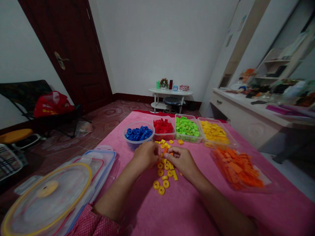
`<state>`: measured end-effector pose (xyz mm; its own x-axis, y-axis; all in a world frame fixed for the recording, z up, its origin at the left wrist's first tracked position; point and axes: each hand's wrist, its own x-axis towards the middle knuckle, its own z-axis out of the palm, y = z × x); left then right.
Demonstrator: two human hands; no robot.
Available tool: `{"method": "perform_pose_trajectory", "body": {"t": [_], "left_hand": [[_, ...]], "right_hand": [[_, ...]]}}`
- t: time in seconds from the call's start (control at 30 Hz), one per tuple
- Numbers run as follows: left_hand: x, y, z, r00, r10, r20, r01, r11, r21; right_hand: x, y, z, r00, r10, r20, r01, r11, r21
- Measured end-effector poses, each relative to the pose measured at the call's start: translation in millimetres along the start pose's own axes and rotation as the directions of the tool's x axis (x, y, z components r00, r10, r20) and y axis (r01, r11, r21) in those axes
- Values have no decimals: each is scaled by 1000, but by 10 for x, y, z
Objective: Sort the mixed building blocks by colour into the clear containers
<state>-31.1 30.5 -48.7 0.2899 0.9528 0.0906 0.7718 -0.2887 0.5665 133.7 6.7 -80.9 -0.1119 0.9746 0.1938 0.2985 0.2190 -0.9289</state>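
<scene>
My left hand (147, 154) is closed at the middle of the table, its fingertips pinched together; what they hold, if anything, is hidden. Facing it, my right hand (181, 159) pinches a small orange building brick (171, 153) between thumb and fingers. Another orange bit (165, 149) shows in the gap between both hands. Below and around them lie loose yellow pieces, among them round wheel-like rings (161, 190) and a short yellow bar (175, 175).
Behind my hands stand a round tub of blue pieces (139, 133) and boxes of red pieces (162, 126), green pieces (187, 127) and yellow pieces (213, 131). A box of orange pieces (237, 167) sits at right. Stacked clear lids (64, 190) lie at left on the pink cloth (177, 209).
</scene>
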Motion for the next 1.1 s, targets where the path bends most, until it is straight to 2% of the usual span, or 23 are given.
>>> {"method": "perform_pose_trajectory", "body": {"t": [0.03,0.07,0.13,0.17,0.23,0.33,0.4,0.47,0.5,0.6,0.67,0.77,0.83,0.87,0.93,1.0,1.03,1.1], "left_hand": [[34,-15,18,999,15,-50,-24,983,-182],[64,-19,37,995,9,-97,-44,928,-369],[99,8,70,991,-44,-123,-52,729,-682],[103,31,81,992,-70,-101,-35,627,-778],[91,81,97,994,-102,-38,19,501,-865],[64,122,120,991,-134,-8,53,449,-892],[59,123,147,990,-141,-23,39,419,-907],[62,116,183,990,-134,-55,7,424,-905],[64,115,200,990,-117,-74,-13,456,-890],[61,132,235,986,-19,-165,-117,624,-772],[53,154,240,966,61,-249,-218,711,-669],[46,163,246,930,118,-348,-313,751,-582],[54,134,270,930,102,-354,-301,765,-570],[61,111,291,937,87,-339,-279,771,-573],[79,55,342,955,55,-293,-224,781,-583],[94,2,393,965,35,-260,-186,789,-585],[99,-20,414,967,26,-255,-175,795,-581],[107,-53,441,969,12,-246,-155,806,-572]], "right_hand": [[1,-11,-11,1000,25,-3,-24,997,77],[0,-23,-24,999,52,-8,-50,989,142],[-8,-45,-48,996,94,-11,-89,967,237],[-14,-55,-56,994,106,-10,-99,958,268],[-27,-72,-56,993,122,-6,-114,944,308],[-42,-103,-29,984,169,50,-176,908,380],[-50,-133,-10,972,206,115,-236,853,465],[-61,-164,-2,957,231,172,-289,772,566],[-67,-176,-2,952,238,193,-306,727,614],[-79,-179,-6,942,237,238,-334,590,735],[-72,-165,-11,936,252,244,-342,498,797],[-23,-187,-76,927,316,202,-326,413,850],[23,-261,-215,933,340,120,-269,437,858],[41,-314,-323,939,339,57,-225,480,848],[59,-425,-615,944,312,-103,-121,621,774],[46,-502,-976,925,241,-294,-28,814,580],[29,-514,-1167,904,205,-375,-20,897,441],[-18,-479,-1530,839,161,-520,-100,985,143]]}}
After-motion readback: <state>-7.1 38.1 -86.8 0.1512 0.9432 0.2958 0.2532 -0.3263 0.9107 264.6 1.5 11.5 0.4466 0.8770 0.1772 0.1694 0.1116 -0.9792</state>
